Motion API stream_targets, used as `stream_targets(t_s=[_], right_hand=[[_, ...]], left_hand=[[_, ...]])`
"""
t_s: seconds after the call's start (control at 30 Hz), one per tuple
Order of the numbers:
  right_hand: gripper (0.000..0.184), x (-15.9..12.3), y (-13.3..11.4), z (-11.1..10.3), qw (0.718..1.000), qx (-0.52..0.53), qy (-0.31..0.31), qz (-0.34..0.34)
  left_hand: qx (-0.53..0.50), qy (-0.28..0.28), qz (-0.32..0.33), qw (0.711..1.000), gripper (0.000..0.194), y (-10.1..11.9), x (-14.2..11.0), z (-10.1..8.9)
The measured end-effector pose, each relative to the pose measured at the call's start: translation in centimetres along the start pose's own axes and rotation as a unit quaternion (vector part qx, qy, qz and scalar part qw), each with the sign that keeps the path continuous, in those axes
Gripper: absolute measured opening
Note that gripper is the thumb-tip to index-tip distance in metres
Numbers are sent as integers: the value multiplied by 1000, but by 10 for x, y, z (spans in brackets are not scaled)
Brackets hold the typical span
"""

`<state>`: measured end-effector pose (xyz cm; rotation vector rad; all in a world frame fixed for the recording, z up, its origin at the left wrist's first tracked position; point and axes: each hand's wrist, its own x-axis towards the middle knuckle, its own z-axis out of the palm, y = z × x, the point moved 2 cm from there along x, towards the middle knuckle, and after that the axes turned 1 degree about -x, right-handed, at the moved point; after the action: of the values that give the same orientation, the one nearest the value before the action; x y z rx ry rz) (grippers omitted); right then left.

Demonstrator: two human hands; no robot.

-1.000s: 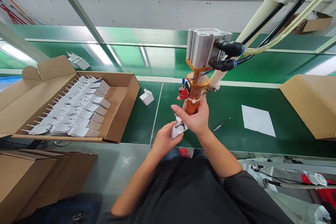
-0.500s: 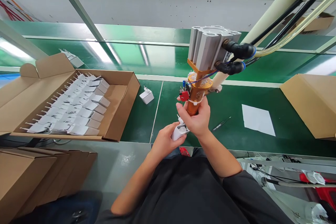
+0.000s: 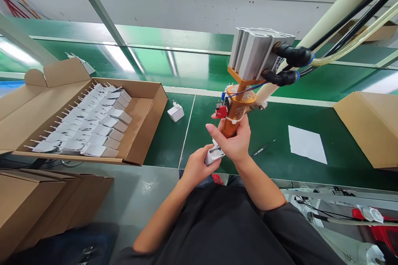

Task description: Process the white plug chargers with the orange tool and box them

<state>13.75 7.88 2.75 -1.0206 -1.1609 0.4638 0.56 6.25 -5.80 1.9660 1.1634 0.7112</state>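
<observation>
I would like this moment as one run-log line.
left hand: holds white piece | right hand: around orange shaft | open carton: holds rows of white boxes

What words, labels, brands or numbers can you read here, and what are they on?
None can be read for certain.
Grey metal block: dark printed marks on its side, too small and blurred to read.
Dark pen-shaped tool: pale marks, too small to read.
White paper sheet: no writing shows.
White piece in the left hand: no lettering I can make out.
</observation>
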Motion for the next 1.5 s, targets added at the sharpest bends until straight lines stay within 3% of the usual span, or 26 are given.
stream_targets(t_s=[0.2, 0.43, 0.63, 0.83, 1.0, 1.1, 1.27, 1.37, 1.5], right_hand=[[35, -1, -8, 10, 1000, 3, 4, -9], [22, -6, -4, 9, 1000, 4, 0, 18], [29, -3, -6, 6, 999, 25, -21, 2], [29, 2, 1, -1, 994, 98, -47, -2], [28, 3, 11, -17, 998, 51, 4, 24], [32, 2, 13, -27, 999, 14, 34, 31], [31, 1, 16, -36, 998, 17, 47, 27], [30, 0, 19, -40, 999, 22, 35, 32], [30, -1, 19, -43, 999, 23, 33, 35]], left_hand=[[-68, 36, -6, 997, 25, 2, 4, 22], [-139, 133, -9, 981, 34, 4, 7, 35], [-121, 119, -29, 985, 36, -1, 5, 43], [-25, 94, -11, 995, 27, -5, 12, 24], [40, 51, -16, 998, 33, -19, 18, -3], [7, 17, -26, 999, 41, -24, 24, -10], [-146, -13, -60, 987, 43, -21, 39, -2], [-115, 13, -6, 993, 44, -16, 42, -1], [65, 33, 106, 992, 50, -9, 34, -12]])
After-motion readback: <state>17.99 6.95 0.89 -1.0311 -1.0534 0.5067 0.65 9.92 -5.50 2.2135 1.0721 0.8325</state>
